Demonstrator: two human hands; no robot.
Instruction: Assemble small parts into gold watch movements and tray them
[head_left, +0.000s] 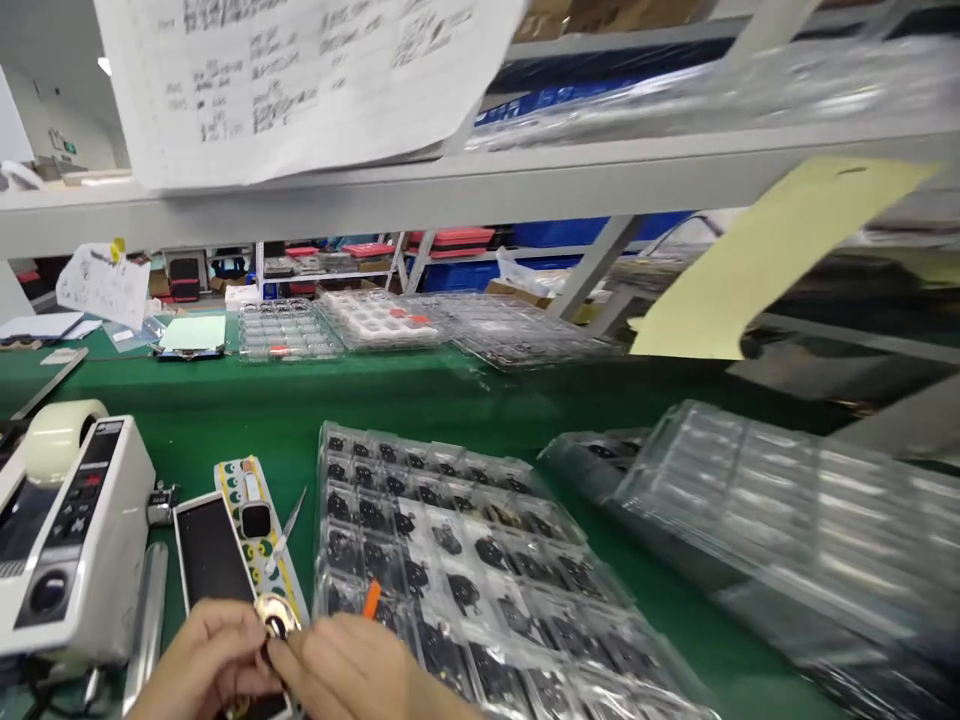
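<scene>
A small round part (276, 612) with a shiny gold face and a dark centre is pinched between my two hands at the lower middle. My left hand (214, 655) grips it from the left with closed fingers. From the right, the closed fingers of my right hand (349, 665) press against its lower edge. An orange tip (372, 599) sticks up behind my right hand; whether I hold it or it lies on the tray is hidden. Beneath my hands lies a white-framed dark panel (214, 550). Beside it is a sticker sheet (289, 580) with a small square-faced device (256, 519) and tweezers (289, 525).
A clear tray (450, 470) of black parts spreads to my right, with stacked clear trays (765, 510) beyond. A tape dispenser (82, 540) stands left. A shelf rail (525, 185) crosses above, with paper (307, 90) and a yellow slip (765, 260) hanging down.
</scene>
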